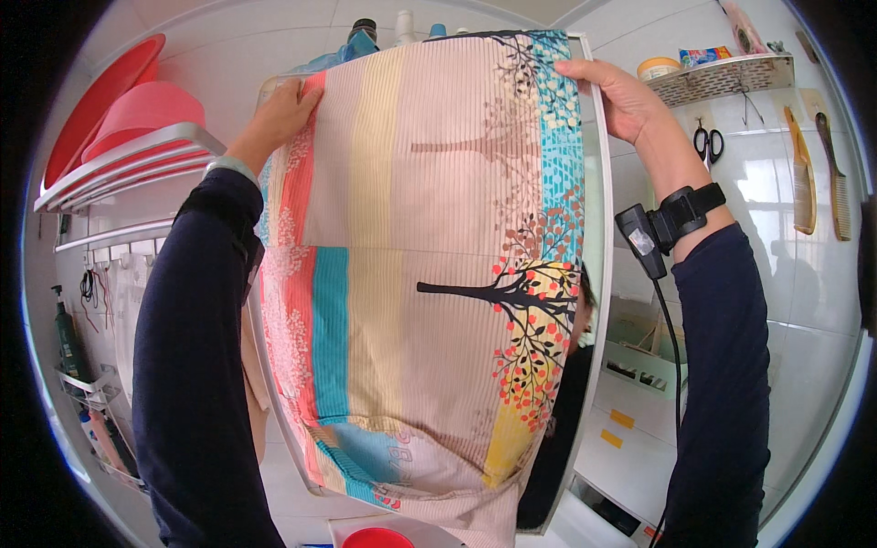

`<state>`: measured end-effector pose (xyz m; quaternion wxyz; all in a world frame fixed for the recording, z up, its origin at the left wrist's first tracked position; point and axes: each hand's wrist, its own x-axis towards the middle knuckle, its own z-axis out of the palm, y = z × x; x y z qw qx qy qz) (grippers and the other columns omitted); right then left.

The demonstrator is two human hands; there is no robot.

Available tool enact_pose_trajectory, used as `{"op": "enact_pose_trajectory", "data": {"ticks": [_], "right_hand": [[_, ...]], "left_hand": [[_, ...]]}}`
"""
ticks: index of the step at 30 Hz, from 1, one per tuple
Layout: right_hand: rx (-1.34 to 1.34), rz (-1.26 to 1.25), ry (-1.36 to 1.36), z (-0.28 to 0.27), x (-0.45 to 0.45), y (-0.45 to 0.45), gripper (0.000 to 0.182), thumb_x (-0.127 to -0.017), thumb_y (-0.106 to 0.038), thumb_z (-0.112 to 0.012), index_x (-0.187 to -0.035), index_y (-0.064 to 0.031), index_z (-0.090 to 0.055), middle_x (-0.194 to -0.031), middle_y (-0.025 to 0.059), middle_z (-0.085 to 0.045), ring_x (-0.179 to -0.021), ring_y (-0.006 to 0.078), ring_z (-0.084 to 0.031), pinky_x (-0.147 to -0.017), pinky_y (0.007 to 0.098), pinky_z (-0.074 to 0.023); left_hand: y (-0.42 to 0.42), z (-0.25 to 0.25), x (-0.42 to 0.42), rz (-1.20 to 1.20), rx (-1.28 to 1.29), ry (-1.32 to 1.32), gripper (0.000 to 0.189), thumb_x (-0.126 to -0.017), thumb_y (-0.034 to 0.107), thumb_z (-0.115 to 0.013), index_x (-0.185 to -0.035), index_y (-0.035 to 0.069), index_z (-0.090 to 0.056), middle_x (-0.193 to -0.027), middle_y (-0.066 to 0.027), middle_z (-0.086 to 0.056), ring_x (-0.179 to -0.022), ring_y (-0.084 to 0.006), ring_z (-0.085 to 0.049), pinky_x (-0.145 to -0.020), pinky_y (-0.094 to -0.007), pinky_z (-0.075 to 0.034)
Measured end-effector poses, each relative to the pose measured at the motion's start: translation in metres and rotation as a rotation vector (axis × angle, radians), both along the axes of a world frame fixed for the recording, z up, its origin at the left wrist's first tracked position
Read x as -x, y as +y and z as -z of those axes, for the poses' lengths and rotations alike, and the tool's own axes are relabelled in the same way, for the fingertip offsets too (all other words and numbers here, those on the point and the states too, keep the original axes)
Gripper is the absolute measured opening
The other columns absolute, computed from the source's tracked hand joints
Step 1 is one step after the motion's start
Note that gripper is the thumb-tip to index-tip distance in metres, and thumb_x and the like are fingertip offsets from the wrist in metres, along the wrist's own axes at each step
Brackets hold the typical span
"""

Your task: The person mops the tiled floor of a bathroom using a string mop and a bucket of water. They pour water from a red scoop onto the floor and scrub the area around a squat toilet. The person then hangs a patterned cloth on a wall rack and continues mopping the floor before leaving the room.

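Observation:
A large ribbed cloth [445, 192] with coloured stripes and printed trees is spread between my raised hands, in front of a framed mirror [595, 274]. My left hand [288, 116] grips its upper left edge, thumb over the red stripe. My right hand [613, 96] is at the upper right corner, thumb on the blue printed border and fingers hidden behind. The cloth hangs down, its lower part folded and gathered into a loose opening. It covers most of the mirror.
Left, a metal rack [130, 164] holds red and pink basins [147, 113]. Right, a perforated shelf [726, 79] carries small items; scissors [708, 144] and two combs [803, 175] hang below. Bottles [404, 29] stand behind the cloth's top. A red round container [378, 538] sits at the bottom.

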<state>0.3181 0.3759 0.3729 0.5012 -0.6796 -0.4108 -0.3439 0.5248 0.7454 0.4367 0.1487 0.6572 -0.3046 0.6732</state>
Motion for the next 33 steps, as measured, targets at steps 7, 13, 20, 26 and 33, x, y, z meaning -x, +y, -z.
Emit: {"op": "enact_pose_trajectory", "data": {"ticks": [7, 13, 20, 26, 33], "right_hand": [[-0.091, -0.053, 0.116, 0.002, -0.019, -0.012, 0.021, -0.080, -0.007, -0.059, -0.098, 0.0027, -0.057, -0.092, 0.0106, -0.064, -0.079, 0.0175, -0.063, -0.075, 0.0317, -0.0507], [-0.160, -0.134, 0.145, -0.015, -0.015, -0.015, 0.022, -0.083, -0.010, -0.059, -0.101, 0.0017, -0.056, -0.095, 0.0094, -0.063, -0.085, 0.0174, -0.061, -0.080, 0.0327, -0.0485], [-0.354, 0.016, 0.030, 0.014, -0.038, 0.004, 0.022, -0.087, -0.016, -0.054, -0.097, 0.0033, -0.055, -0.095, 0.0128, -0.060, -0.081, 0.0220, -0.058, -0.069, 0.0388, -0.0458], [-0.345, 0.502, 0.068, 0.014, -0.076, -0.008, 0.030, -0.085, -0.027, -0.059, -0.095, 0.0008, -0.058, -0.083, 0.0078, -0.061, -0.071, 0.0184, -0.057, -0.061, 0.0345, -0.0453], [-0.184, 0.956, -0.194, 0.006, -0.086, -0.031, 0.056, -0.077, -0.049, -0.057, -0.078, 0.0061, -0.064, -0.079, 0.0221, -0.063, -0.079, 0.0370, -0.060, -0.070, 0.0409, -0.0433]], "left_hand": [[0.031, -0.005, -0.003, -0.378, -0.021, -0.226, 0.062, -0.086, 0.047, -0.044, -0.127, 0.000, -0.037, -0.125, -0.0223, -0.044, -0.120, -0.0363, -0.038, -0.095, -0.0427, -0.035], [0.020, 0.023, 0.085, -0.362, 0.188, -0.119, 0.062, -0.088, 0.047, -0.041, -0.134, 0.007, -0.031, -0.139, -0.0162, -0.030, -0.129, -0.0325, -0.027, -0.100, -0.0506, -0.026], [0.052, 0.069, 0.120, -0.437, 0.085, -0.188, 0.055, -0.090, 0.042, -0.037, -0.135, 0.009, -0.030, -0.142, -0.0092, -0.028, -0.131, -0.0284, -0.023, -0.102, -0.0514, -0.022], [0.043, 0.063, 0.141, -0.534, 0.051, -0.114, 0.057, -0.089, 0.044, -0.039, -0.135, 0.010, -0.030, -0.142, -0.0100, -0.026, -0.132, -0.0283, -0.022, -0.104, -0.0522, -0.020], [0.038, 0.092, 0.144, -0.504, -0.013, -0.215, 0.060, -0.087, 0.049, -0.043, -0.135, 0.016, -0.032, -0.142, -0.0120, -0.025, -0.133, -0.0299, -0.019, -0.105, -0.0493, -0.019]]}}
